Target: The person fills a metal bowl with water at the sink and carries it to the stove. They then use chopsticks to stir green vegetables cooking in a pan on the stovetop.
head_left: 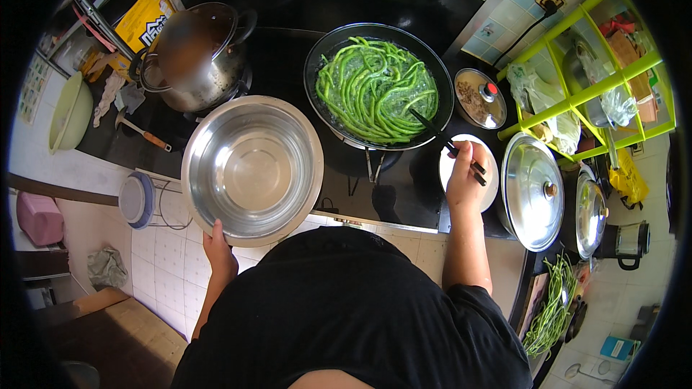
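Observation:
My left hand (219,253) grips the near rim of a wide stainless steel basin (205,148), thumb up over the edge. Nothing lies in the basin, which is held just left of the pan. In my right hand (463,174) is a pair of black chopsticks (430,124), their tips among long green beans (364,94). The beans lie curled in bubbling liquid inside a round dark pan (445,81) on the stove. Beneath my right hand sits a white plate (489,194), partly hidden by it.
A lidded steel pot (191,83) stands at back left. Right of the pan are a small glass-lidded dish (479,99), a large lidded pot (532,191) and a green rack (569,101). More long beans (551,310) lie at far right. A wooden-handled tool (144,133) rests left.

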### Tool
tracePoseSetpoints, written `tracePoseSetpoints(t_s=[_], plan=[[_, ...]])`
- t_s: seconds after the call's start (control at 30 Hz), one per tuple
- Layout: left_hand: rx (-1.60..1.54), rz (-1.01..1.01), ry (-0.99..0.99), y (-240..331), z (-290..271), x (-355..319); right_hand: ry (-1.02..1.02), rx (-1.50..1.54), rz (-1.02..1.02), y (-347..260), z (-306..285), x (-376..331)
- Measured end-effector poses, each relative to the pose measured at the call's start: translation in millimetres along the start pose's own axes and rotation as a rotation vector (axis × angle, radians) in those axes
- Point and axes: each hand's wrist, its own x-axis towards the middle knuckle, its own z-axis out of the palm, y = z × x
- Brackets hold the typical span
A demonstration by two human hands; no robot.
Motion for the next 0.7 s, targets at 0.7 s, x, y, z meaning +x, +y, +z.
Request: tracePoseSetpoints(t_s=[0.7], plan=[[-0.019,-0.016,-0.005,0,0,0,0.001,-0.058,-0.028,-8,-5,2]])
